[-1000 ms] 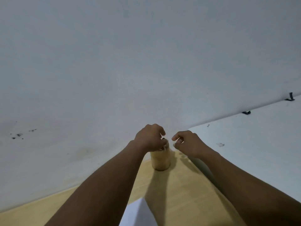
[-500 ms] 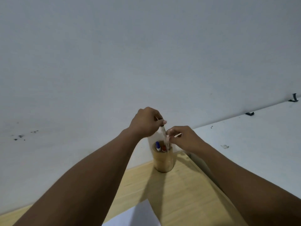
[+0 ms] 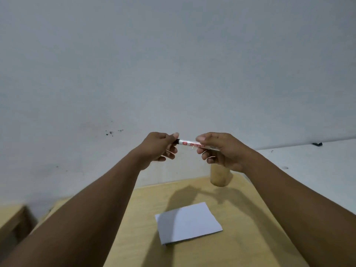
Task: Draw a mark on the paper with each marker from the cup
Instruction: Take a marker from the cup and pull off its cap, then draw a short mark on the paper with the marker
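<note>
A white marker (image 3: 188, 143) with red print and a black cap end is held level in the air between both hands. My left hand (image 3: 159, 149) pinches its black cap end. My right hand (image 3: 221, 151) grips the barrel. Below my right hand stands the tan wooden cup (image 3: 220, 176) at the back of the table; its top and contents are hidden by that hand. A white sheet of paper (image 3: 187, 222) lies flat on the wooden table (image 3: 250, 218), nearer to me, with no mark visible on it.
A white wall rises just behind the table. A white surface (image 3: 317, 162) adjoins the table on the right, with a small dark object (image 3: 317, 144) at its back. Another wooden piece of furniture (image 3: 13, 218) stands at the lower left.
The marker came out of the cup and now lies level between both hands, raised above the cup. The view has tilted down and shifted, showing the whole paper.
</note>
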`<state>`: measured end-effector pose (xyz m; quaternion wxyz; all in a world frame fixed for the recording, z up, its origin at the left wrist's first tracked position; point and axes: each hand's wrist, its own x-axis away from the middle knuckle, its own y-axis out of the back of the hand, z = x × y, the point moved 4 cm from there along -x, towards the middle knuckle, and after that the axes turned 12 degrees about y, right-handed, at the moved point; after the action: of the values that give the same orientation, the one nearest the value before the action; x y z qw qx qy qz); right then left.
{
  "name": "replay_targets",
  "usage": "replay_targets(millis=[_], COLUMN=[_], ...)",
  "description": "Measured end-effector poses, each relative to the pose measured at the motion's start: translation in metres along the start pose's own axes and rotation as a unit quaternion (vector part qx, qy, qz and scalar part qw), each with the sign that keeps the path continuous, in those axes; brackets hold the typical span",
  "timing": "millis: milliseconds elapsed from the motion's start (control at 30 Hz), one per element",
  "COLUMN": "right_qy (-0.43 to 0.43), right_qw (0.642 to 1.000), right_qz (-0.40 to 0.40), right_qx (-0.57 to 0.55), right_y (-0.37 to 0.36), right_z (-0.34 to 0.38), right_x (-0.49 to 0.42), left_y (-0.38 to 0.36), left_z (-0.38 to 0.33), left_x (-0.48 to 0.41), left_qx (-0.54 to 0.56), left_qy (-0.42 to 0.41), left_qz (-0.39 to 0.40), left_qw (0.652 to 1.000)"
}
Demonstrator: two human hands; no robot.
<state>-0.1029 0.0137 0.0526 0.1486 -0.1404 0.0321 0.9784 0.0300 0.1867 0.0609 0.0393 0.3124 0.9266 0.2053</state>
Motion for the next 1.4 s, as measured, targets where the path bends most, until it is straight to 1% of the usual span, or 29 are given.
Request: replay_targets(millis=[100, 200, 267, 333, 533, 667, 733, 800, 833, 933, 1033, 1200, 1333, 1400], right_qy=[-0.040, -0.053, -0.062, -0.074, -0.077, -0.066, -0.057, -0.047, -0.045, -0.055, -0.075, -0.045, -0.067, -0.065], right_qw=[0.993, 0.979, 0.977, 0.980, 0.980, 0.980, 0.980, 0.984, 0.988, 0.996, 0.997, 0.998, 0.995, 0.994], right_qz=[0.008, -0.030, -0.051, -0.061, -0.091, -0.064, -0.048, -0.043, -0.041, -0.013, 0.003, -0.010, -0.029, -0.035], right_qx=[-0.109, -0.196, -0.197, -0.174, -0.158, -0.179, -0.182, -0.167, -0.145, -0.069, -0.020, 0.043, 0.065, 0.081], right_y=[-0.026, -0.046, -0.057, -0.065, -0.069, -0.064, -0.059, -0.049, -0.043, -0.037, -0.055, -0.096, -0.113, -0.115], right_z=[-0.015, -0.032, -0.043, -0.055, -0.077, -0.084, -0.086, -0.087, -0.087, -0.098, -0.122, -0.164, -0.194, -0.206], right_x=[0.013, 0.021, 0.026, 0.030, 0.032, 0.029, 0.027, 0.024, 0.022, 0.021, 0.019, 0.006, 0.002, 0.004], left_y=[0.005, 0.001, -0.005, -0.011, -0.029, -0.041, -0.044, -0.035, -0.026, -0.001, 0.007, -0.004, -0.008, -0.009], left_z=[0.032, 0.056, 0.068, 0.076, 0.085, 0.088, 0.095, 0.110, 0.121, 0.158, 0.185, 0.205, 0.219, 0.226], left_x=[0.019, 0.030, 0.035, 0.039, 0.048, 0.050, 0.048, 0.047, 0.046, 0.047, 0.045, 0.032, 0.017, 0.014], left_qx=[0.048, 0.071, 0.079, 0.085, 0.081, 0.070, 0.113, 0.158, 0.163, 0.147, 0.143, 0.114, 0.110, 0.109], left_qy=[0.020, 0.037, 0.044, 0.045, 0.057, 0.078, 0.113, 0.137, 0.147, 0.179, 0.185, 0.154, 0.162, 0.164], left_qz=[-0.008, -0.024, -0.024, -0.018, 0.028, 0.047, 0.051, 0.023, -0.001, -0.074, -0.122, -0.150, -0.140, -0.144], left_qw=[0.999, 0.997, 0.996, 0.995, 0.995, 0.993, 0.986, 0.978, 0.976, 0.970, 0.964, 0.970, 0.971, 0.970])
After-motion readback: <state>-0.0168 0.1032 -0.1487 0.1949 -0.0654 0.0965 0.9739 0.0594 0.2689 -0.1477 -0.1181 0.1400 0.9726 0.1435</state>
